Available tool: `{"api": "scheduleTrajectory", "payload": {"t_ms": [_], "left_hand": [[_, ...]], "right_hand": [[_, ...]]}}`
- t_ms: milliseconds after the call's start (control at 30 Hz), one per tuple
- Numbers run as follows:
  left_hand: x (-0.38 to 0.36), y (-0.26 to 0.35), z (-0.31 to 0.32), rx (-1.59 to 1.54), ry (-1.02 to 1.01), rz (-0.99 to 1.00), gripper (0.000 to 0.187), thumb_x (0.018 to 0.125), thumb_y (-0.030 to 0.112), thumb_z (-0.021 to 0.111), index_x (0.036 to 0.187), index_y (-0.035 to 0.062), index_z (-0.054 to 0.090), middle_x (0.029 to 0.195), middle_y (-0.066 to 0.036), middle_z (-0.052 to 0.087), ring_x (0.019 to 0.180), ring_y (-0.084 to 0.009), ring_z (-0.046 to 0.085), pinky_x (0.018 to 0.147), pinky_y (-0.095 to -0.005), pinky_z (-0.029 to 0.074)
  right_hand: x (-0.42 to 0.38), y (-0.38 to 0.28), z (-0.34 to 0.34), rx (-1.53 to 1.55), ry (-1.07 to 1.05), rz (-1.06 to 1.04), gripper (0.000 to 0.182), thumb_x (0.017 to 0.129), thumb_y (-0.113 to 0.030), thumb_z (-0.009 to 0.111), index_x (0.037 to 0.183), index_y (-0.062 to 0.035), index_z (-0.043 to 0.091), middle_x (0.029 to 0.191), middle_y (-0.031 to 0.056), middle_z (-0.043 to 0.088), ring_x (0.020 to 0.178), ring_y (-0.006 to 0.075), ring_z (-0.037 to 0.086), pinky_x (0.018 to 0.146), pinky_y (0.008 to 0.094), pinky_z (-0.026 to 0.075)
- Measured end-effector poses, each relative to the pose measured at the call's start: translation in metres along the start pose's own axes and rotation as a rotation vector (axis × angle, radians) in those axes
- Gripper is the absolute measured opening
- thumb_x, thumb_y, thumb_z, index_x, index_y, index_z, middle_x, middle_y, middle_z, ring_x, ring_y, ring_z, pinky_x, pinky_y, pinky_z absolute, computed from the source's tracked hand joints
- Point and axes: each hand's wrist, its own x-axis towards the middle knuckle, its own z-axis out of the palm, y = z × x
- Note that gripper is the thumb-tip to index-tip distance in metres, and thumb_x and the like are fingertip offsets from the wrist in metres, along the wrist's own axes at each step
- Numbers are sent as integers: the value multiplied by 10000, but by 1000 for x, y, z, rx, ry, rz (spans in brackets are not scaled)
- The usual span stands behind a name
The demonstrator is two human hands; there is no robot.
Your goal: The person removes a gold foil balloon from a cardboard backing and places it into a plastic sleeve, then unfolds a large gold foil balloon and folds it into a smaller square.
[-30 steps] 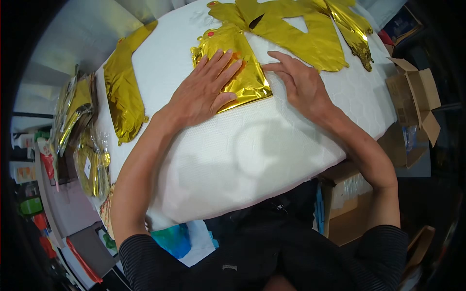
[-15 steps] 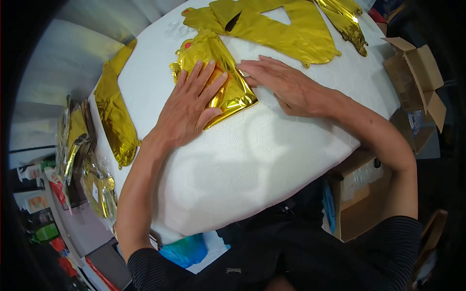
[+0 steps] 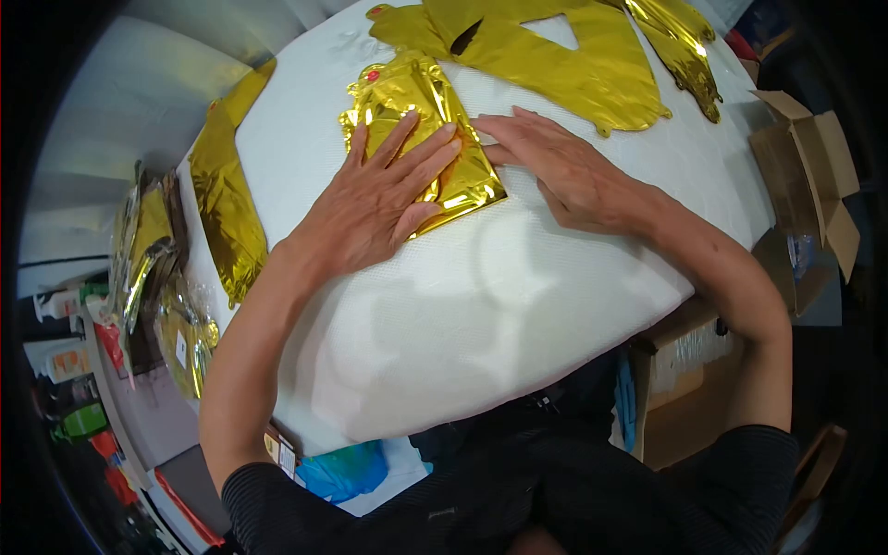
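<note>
A folded gold foil balloon [image 3: 472, 180] with a small red dot near its far end lies on the white padded table cover [image 3: 444, 324]. My left hand [image 3: 384, 190] rests flat on it, fingers spread, covering part of its left and middle. Along the balloon's right edge is my right hand [image 3: 560, 166], turned on its side with its fingers stretched out and the fingertips at the foil. Neither hand grips anything that I can see. The undersides of the right fingers are partly hidden.
Flat gold foil balloons lie at the far side [image 3: 573, 79], far right [image 3: 680, 46] and left [image 3: 222, 194]. Packaged gold foil pieces [image 3: 185, 333] sit off the left edge. An open cardboard box [image 3: 805, 157] stands at right; another box [image 3: 689, 398] is below the table edge.
The view has shifted slightly, so the balloons appear further right. My left fingers have slid a little across the foil toward its right side. My right hand stays at the balloon's right edge.
</note>
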Motion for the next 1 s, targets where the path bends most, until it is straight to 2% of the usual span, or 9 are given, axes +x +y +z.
{"api": "scheduleTrajectory", "payload": {"t_ms": [233,300,633,733,800,833,900,933,1000], "left_hand": [[-3,0,4,-3,8,-2,609,1103,412,354,1666,219,222,1732,-7,206,1611,-294,95,1296,-598,53],[-3,-1,7,5,21,-4,609,1103,417,347,1667,226,218,1732,-6,207,1610,-298,100,1296,-600,57],[-4,0,14,23,63,1,569,1111,449,294,1657,295,256,1736,35,186,1607,-293,115,1303,-594,59],[-4,-1,14,58,70,13,562,1113,462,278,1655,316,249,1735,55,183,1607,-284,115,1307,-584,49],[-5,-2,18,50,76,6,569,1111,470,278,1656,309,249,1735,44,182,1608,-280,109,1308,-581,48],[-4,-2,20,43,80,7,576,1109,478,279,1656,302,248,1736,33,181,1609,-277,104,1308,-579,46],[-3,-3,22,27,96,5,583,1109,498,253,1655,293,254,1733,8,190,1604,-297,128,1300,-598,65],[-3,-3,23,12,113,-5,594,1109,517,228,1654,284,260,1731,-17,199,1599,-316,152,1292,-618,84],[-4,-3,25,8,117,-17,597,1108,514,239,1657,277,252,1732,-40,192,1600,-314,146,1297,-602,79]], "right_hand": [[-4,0,-7,-25,117,-121,683,855,171,478,1517,22,399,1355,164,679,1389,381,516,1199,492,390],[-6,2,-8,-3,178,-57,641,847,172,472,1475,46,442,1341,169,687,1323,389,569,1163,493,431],[0,-3,-5,-94,106,-125,643,824,178,481,1452,38,465,1320,168,699,1242,401,612,1125,470,450],[6,-7,-9,-6,159,-86,595,824,172,500,1394,13,554,1238,165,723,1191,383,632,1049,440,496],[14,-9,-13,-171,281,-216,435,861,133,573,1267,-3,652,1095,141,737,1000,296,698,849,359,555],[16,-14,-12,-172,282,-215,435,861,133,573,1267,-3,652,1095,141,737,1000,296,698,849,359,555],[22,-25,-9,-51,288,147,200,943,3,643,1135,5,702,952,86,739,780,172,684,664,284,527],[25,-23,-10,-53,289,150,200,943,3,643,1135,5,702,952,86,739,780,172,684,664,284,527],[37,-15,-11,284,154,581,185,989,-134,678,1098,13,706,868,44,739,693,85,635,579,243,475]]}}
